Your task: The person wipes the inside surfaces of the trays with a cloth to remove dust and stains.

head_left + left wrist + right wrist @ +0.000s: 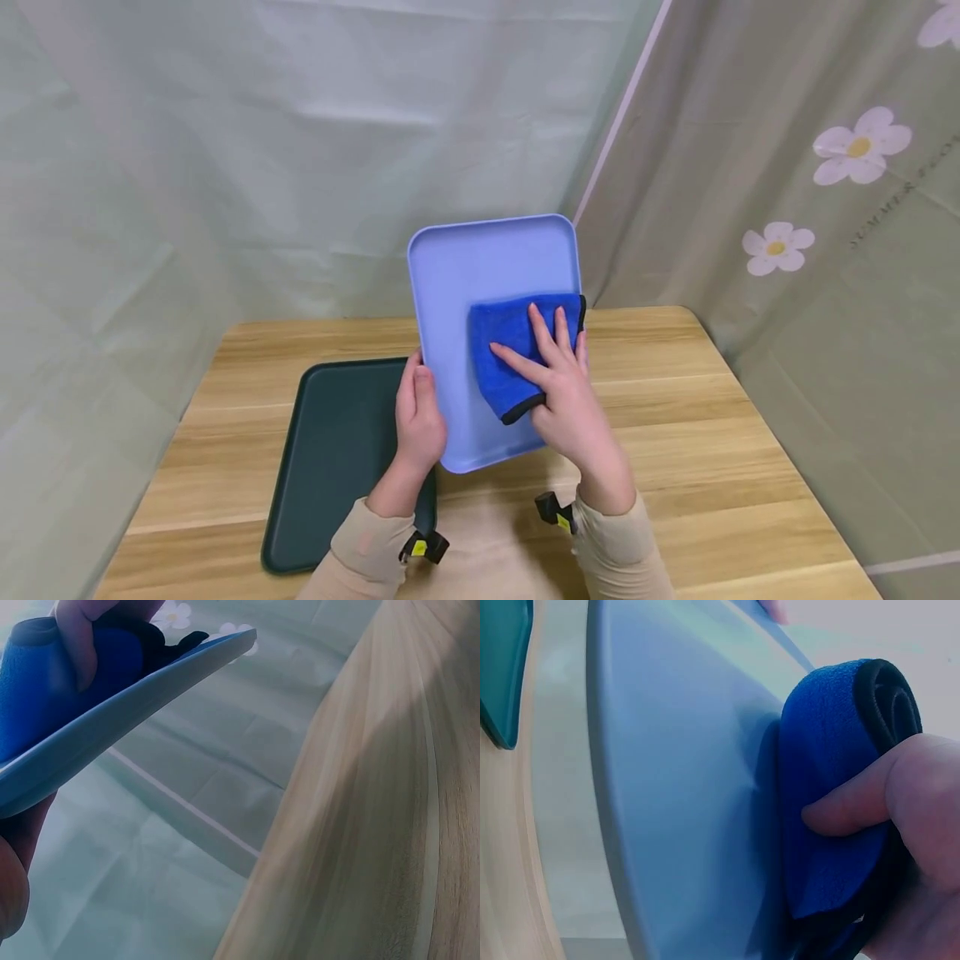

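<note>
A light blue rectangular tray [480, 267] with a raised rim is held up above the table, its inner face toward the head camera. My left hand [421, 417] grips its left long edge, thumb on the front and fingers behind. Against the tray's inner face lies a folded blue cloth [506, 367] with black edging. My right hand [570, 400] presses on this cloth with straight, spread fingers. In the right wrist view the thumb [847, 806] rests along the folded cloth [832, 735].
A dark green tray [337, 467] lies on the wooden table [690, 433] at the left, partly behind the left hand and blue tray. Pale curtains [360, 150] hang behind and at both sides, with printed white flowers [780, 248] on the right one.
</note>
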Demonstrator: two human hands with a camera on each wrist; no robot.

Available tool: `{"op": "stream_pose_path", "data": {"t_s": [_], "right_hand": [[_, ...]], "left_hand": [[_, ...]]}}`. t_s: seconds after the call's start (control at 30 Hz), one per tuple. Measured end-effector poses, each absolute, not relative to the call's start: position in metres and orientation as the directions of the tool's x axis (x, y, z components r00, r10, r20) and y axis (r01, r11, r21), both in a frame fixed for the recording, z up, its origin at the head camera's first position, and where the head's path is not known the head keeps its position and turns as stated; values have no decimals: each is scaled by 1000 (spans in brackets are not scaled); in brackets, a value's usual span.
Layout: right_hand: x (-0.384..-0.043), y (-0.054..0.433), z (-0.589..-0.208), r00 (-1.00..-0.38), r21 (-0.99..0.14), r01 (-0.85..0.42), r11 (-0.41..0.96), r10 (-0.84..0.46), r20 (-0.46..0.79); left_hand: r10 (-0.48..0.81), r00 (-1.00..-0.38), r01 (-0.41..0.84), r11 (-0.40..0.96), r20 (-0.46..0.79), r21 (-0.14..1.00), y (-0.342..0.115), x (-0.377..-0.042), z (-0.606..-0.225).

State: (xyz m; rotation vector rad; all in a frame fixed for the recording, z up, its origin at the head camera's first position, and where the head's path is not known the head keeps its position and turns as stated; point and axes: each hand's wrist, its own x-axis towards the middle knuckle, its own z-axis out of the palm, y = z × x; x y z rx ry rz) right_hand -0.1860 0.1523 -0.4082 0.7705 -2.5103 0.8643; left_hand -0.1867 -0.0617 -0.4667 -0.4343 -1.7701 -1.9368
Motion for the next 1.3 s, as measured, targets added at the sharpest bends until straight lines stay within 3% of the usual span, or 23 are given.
{"op": "stream_pose_path", "data": {"t_s": [0.67, 1.3], "right_hand": [[-176, 117, -411, -742, -347, -663, 664, -521, 421], [-180, 127, -411, -731, -379, -679, 629, -534, 425]], "left_hand": [[-117, -873, 486, -123, 474, 865, -65, -188, -466], [-150, -857, 508, -92, 493, 856, -63, -188, -466]]}}
